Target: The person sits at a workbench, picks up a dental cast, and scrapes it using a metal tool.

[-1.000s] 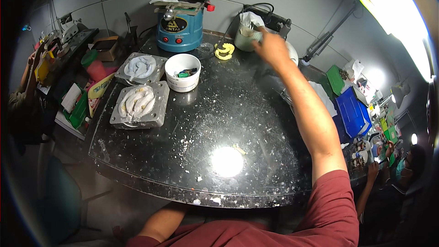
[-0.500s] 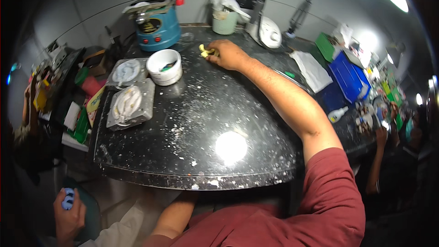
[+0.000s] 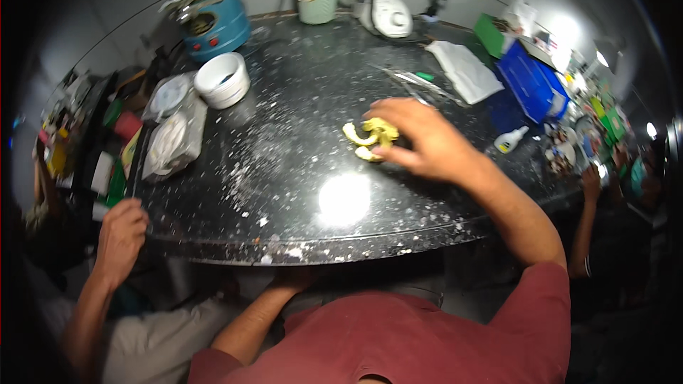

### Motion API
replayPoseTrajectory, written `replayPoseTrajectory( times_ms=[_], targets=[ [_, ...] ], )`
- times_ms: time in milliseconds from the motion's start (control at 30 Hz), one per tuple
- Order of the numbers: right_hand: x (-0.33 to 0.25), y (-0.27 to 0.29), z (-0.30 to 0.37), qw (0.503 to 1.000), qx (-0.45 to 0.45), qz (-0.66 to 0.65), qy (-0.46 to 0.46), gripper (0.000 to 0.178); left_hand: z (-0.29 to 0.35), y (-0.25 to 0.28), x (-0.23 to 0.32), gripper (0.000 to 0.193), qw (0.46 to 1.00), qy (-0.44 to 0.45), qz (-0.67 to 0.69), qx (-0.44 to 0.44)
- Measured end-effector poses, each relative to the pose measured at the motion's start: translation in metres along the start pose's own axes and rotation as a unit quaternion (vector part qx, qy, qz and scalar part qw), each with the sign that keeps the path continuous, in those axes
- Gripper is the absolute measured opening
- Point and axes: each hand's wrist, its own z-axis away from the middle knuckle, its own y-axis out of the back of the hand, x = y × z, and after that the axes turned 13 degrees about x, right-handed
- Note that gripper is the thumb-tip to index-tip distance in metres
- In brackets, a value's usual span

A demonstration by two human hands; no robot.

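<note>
My right hand point(image 3: 420, 139) rests near the middle of the black speckled table point(image 3: 284, 178). Its fingers are closed on yellow horseshoe-shaped dental casts point(image 3: 366, 135), which touch the tabletop just left of the hand. My left forearm point(image 3: 256, 313) runs up under the table's front edge, and the left hand itself is hidden below the top.
A white bowl point(image 3: 222, 80), a blue machine point(image 3: 213, 21) and trays of white casts point(image 3: 171, 135) stand at the back left. A green cup point(image 3: 316, 1), white paper point(image 3: 466, 71), a blue box point(image 3: 530, 82) and a small bottle point(image 3: 511, 140) lie right. Another person's hand point(image 3: 121, 235) grips the left edge.
My right hand has brought the yellow casts from the far edge of the table to its middle. Another person's hand has come up to the left edge.
</note>
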Motion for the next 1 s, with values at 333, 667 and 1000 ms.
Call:
replayPoseTrajectory(
  times_ms=[333,667,1000],
  targets=[
    [0.04,0.011,0.011,0.987,0.11,0.057,-0.101,0.024,-0.039,0.219,0.128,0.056,0.863,0.042,0.4,-0.306],
    [0.036,0.014,0.02,0.988,0.105,0.005,-0.111,0.019,-0.032,0.26,0.1,0.022,0.852,0.028,0.138,0.505],
    [0.035,0.015,0.021,0.985,0.095,-0.051,-0.137,0.015,-0.05,0.211,0.112,0.015,0.852,-0.145,-0.044,0.501]
  ],
)
